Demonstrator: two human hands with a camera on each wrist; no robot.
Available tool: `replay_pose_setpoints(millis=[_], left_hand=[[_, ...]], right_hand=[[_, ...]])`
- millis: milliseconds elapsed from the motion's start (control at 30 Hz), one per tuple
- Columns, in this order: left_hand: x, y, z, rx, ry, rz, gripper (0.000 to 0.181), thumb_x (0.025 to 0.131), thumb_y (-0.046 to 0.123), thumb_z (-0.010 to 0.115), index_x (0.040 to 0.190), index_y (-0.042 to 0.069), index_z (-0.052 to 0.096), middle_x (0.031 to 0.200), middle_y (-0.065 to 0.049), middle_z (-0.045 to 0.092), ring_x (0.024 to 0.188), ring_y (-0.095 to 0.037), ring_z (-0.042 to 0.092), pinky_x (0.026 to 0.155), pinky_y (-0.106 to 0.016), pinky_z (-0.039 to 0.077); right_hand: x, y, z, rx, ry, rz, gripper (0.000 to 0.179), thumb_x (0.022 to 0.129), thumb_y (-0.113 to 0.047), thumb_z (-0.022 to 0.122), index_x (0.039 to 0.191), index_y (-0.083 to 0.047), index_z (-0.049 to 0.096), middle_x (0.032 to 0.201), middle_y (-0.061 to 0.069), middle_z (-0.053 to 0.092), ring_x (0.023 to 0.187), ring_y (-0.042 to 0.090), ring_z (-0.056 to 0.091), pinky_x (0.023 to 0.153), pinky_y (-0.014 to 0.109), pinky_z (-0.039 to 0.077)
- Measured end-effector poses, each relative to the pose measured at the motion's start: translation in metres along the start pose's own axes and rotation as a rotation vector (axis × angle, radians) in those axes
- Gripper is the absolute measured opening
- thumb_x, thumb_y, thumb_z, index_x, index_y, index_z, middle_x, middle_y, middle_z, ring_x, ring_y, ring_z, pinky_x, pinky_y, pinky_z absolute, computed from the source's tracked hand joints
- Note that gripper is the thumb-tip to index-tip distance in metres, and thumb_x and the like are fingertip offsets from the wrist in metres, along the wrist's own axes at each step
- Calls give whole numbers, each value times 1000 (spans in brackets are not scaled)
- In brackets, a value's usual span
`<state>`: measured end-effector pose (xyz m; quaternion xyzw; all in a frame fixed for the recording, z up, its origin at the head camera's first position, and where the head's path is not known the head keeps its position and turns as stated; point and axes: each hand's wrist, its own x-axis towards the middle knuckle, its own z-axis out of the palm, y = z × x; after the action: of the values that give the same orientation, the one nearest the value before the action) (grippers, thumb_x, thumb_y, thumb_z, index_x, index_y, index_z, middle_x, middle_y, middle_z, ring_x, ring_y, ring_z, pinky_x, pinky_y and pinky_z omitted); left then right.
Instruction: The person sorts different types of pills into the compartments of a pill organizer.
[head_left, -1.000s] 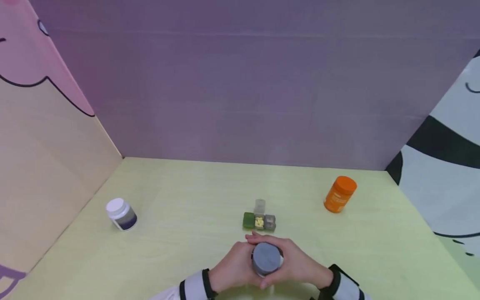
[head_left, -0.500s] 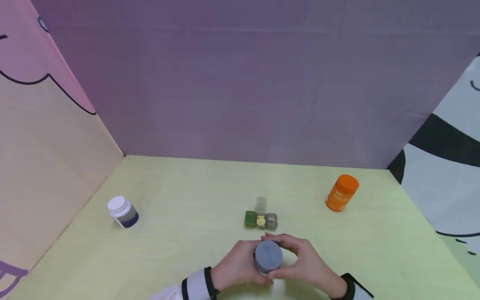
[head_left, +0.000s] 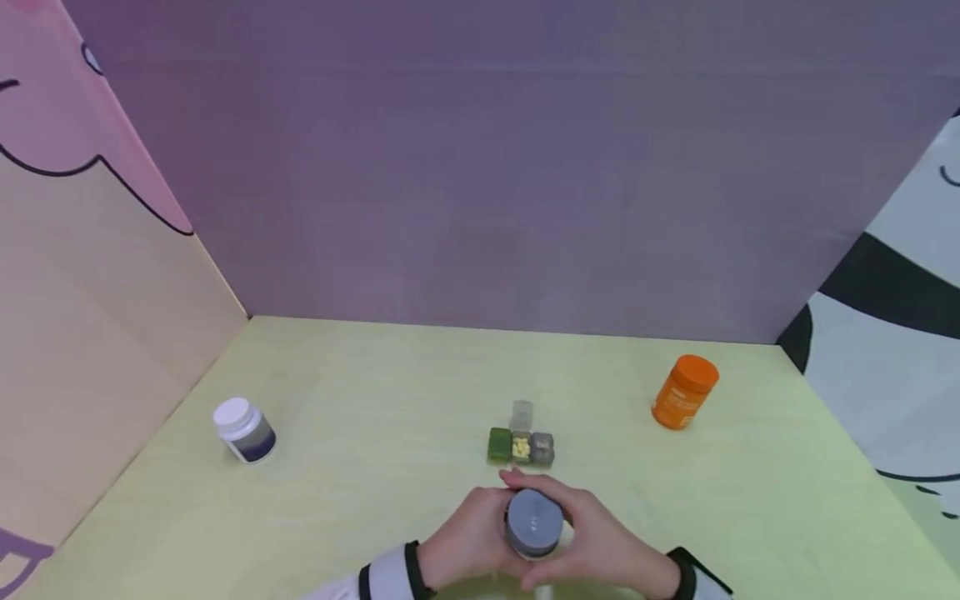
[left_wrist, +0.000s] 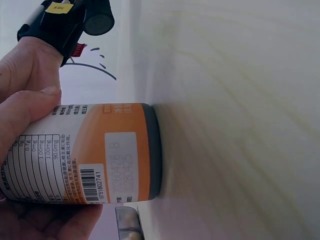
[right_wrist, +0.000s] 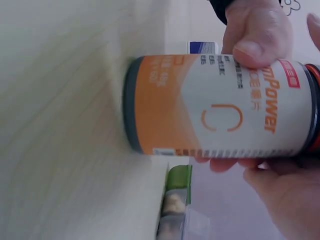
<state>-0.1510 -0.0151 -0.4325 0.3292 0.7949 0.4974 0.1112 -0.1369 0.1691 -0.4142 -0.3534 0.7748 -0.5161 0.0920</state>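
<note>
A pill bottle with a white and orange label [right_wrist: 215, 110] stands upright, its dark base at the pale tabletop in both wrist views. My left hand [head_left: 472, 529] grips its body, thumb on one side and fingers on the other. Curled around the grey cap [head_left: 535, 521] is my right hand [head_left: 600, 533], thumb at the near side and fingers at the far side. Just beyond the hands lies a small pill organizer [head_left: 542, 448] with green and grey compartments. Its middle compartment holds pale yellow pills [head_left: 521, 448], and a see-through lid [head_left: 522, 414] is flipped back behind it.
To the left stands a white pill bottle [head_left: 245, 431] with a dark blue label band. An orange bottle [head_left: 685, 392] stands at the back right. A purple wall [head_left: 510, 183] rises behind the pale table [head_left: 375, 375], with patterned panels at both sides.
Half a second ago my right hand's fingers were spread wider, shifted to the right; now they are back around the cap. My left hand keeps its grip on the bottle.
</note>
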Motion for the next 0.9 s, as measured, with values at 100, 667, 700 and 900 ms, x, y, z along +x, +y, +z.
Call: replay_pose_setpoints(millis=[100, 667, 700, 900], left_hand=[[0, -1, 0, -34, -19, 4, 52, 61, 21, 84, 108, 14, 62, 96, 12, 64, 87, 3, 57, 75, -17, 46], [-1, -5, -2, -151, -104, -1, 39, 75, 27, 74, 111, 21, 61, 99, 12, 64, 89, 0, 58, 75, -19, 47], [-1, -6, -2, -150, -107, 14, 38, 77, 29, 72, 112, 21, 60, 100, 10, 65, 91, 0, 58, 76, -20, 47], [1, -8, -2, -246, -112, 16, 36, 78, 29, 71, 111, 19, 63, 99, 4, 66, 90, -5, 61, 77, -22, 47]], right_hand=[[-8, -1, -5, 45, -15, 54, 72, 74, -15, 75, 137, -13, 39, 138, 6, 44, 126, 11, 38, 98, 25, 35], [0, -7, 3, 4, 61, 242, 55, 72, -31, 76, 114, -20, 42, 130, 3, 51, 118, 18, 48, 92, 26, 38], [2, -5, 4, 14, 40, 227, 59, 73, -29, 76, 119, -21, 40, 132, 3, 50, 119, 18, 47, 93, 26, 38], [4, -1, 0, 68, -38, 195, 66, 76, -23, 74, 134, -26, 43, 135, -3, 46, 122, 13, 43, 96, 32, 36]])
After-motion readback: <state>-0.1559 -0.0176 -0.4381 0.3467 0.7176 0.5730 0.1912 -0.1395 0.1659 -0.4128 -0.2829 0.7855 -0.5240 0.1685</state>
